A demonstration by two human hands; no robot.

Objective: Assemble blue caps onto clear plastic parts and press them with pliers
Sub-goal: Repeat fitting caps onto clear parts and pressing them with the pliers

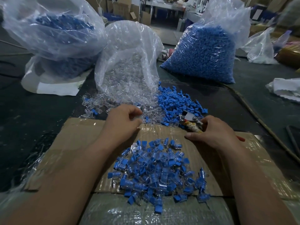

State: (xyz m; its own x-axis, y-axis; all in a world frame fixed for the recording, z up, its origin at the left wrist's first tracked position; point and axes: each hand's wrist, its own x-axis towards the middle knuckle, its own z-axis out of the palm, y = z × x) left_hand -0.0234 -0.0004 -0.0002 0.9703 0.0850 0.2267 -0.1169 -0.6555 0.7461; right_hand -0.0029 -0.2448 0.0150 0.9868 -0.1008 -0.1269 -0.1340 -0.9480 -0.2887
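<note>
factory workshop | bulk part bags (201, 52) | stacked cartons (120, 7)

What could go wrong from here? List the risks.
1. The finished pile sits close to the left forearm, which could sweep pieces off the cardboard.
2. The clear parts and loose blue caps spill together, so the left hand may grab the wrong piece.
3. The pliers in the right hand sit beside the caps and could scatter them.

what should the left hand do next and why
Probably lift the clear part that the left hand seems to pinch and fit a blue cap on it: loose blue caps lie just beside it, and the right hand holds the pliers ready to press.
</note>
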